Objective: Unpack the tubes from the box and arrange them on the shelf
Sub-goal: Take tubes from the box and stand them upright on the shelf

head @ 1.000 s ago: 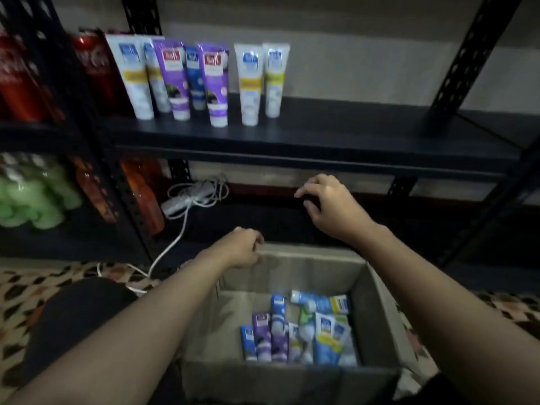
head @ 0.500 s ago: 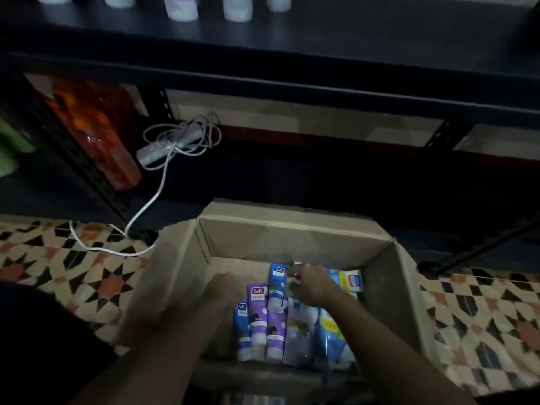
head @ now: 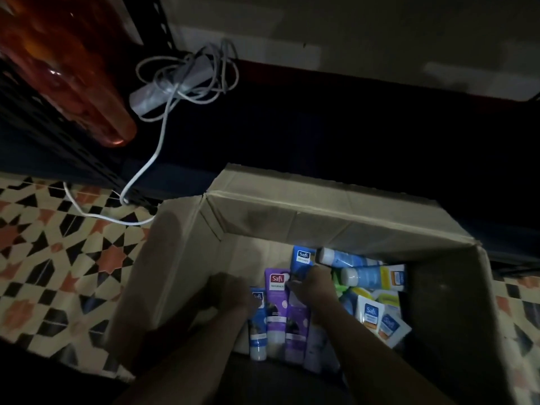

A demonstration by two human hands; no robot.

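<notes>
An open cardboard box (head: 321,217) stands on the floor with several tubes lying in it, purple, blue and white. My left hand (head: 230,293) is down inside the box, its fingers against a small blue tube (head: 257,325). My right hand (head: 314,285) rests on the pile, fingers curled over a purple tube (head: 275,305) and the lower end of a blue tube (head: 302,257). The dim light hides whether either hand grips a tube. More tubes (head: 371,276) lie crosswise at the box's right.
A dark lower shelf (head: 321,135) runs behind the box. On it lies a white power strip (head: 172,83) with a coiled cable trailing onto the patterned tile floor (head: 58,252). Orange bottles (head: 73,68) stand at the upper left behind a perforated black upright.
Both hands dropped from the box's far rim into the box onto the tubes. The view tilted down, so the upper shelf with its standing tubes left the frame.
</notes>
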